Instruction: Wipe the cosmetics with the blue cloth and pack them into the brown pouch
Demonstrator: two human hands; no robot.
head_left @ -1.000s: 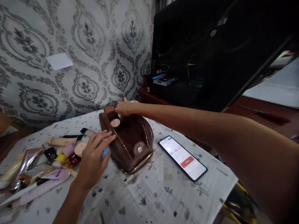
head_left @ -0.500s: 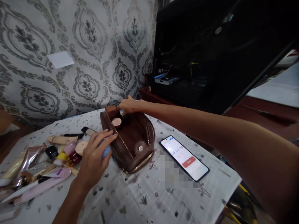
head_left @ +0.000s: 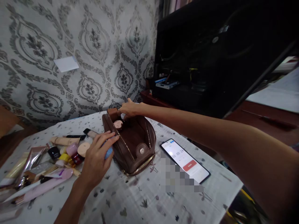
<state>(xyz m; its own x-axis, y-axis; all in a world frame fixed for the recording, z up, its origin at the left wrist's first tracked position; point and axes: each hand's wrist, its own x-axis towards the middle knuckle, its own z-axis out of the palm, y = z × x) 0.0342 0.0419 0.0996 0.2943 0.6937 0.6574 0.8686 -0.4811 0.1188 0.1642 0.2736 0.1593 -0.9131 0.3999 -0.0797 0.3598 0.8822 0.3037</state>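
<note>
A brown bag (head_left: 130, 169) lies on the cloth with its zipped mouth spread open and a snap-button tab at the near end. Inside it, toward the far end, shows a round rose-coloured lid (head_left: 118, 125). My left hand (head_left: 98, 155) is at the bag's left side, fingertips on its zipper edge, curled around a blue object (head_left: 108, 152) mostly covered by the fingers. My right hand (head_left: 129, 109) reaches to the far end of the bag, beside the brown strap (head_left: 113, 113). Its fingers are closed over a small whitish thing (head_left: 122, 116) that is largely hidden.
Left of the bag lies a pile of cosmetics, with a pink tube (head_left: 46, 186), a cream tube (head_left: 65, 141) and a dark red bottle (head_left: 78, 158). A phone (head_left: 185, 160) showing a timer lies on the right. A black screen (head_left: 198, 62) stands behind, beside the patterned wall.
The view has shifted slightly, so everything appears a little lower and to the right. Both hands keep their places at the bag.
</note>
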